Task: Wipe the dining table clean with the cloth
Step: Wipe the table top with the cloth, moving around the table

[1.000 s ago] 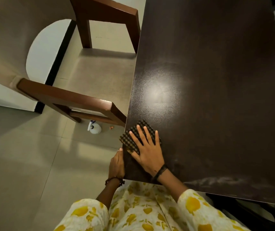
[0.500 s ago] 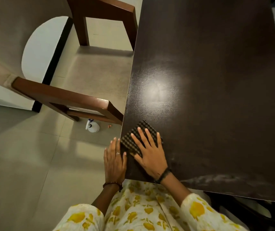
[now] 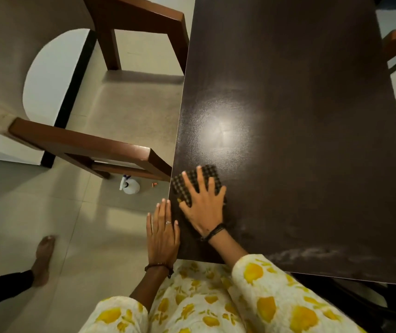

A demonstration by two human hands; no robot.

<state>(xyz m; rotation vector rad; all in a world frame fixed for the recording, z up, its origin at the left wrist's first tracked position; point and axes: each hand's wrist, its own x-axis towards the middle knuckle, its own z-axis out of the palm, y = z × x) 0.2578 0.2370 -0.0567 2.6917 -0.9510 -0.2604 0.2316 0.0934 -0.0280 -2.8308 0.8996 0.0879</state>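
- Lower centre of the frame: my left hand (image 3: 163, 233) lies flat with fingers straight and grasping nothing, alongside the near-left edge of the dining table (image 3: 300, 140), probably to steady me while I lean.
- Just above and to its right, my right hand (image 3: 204, 205) presses the checked cloth (image 3: 192, 182) down with spread, straight fingers, so the whole pad bears on the tabletop near its left edge.
- Pale smears (image 3: 312, 251) at lower right look unwiped.
- Further off at left, a white bottle (image 3: 129, 186) stands on the floor under a chair (image 3: 91, 145).
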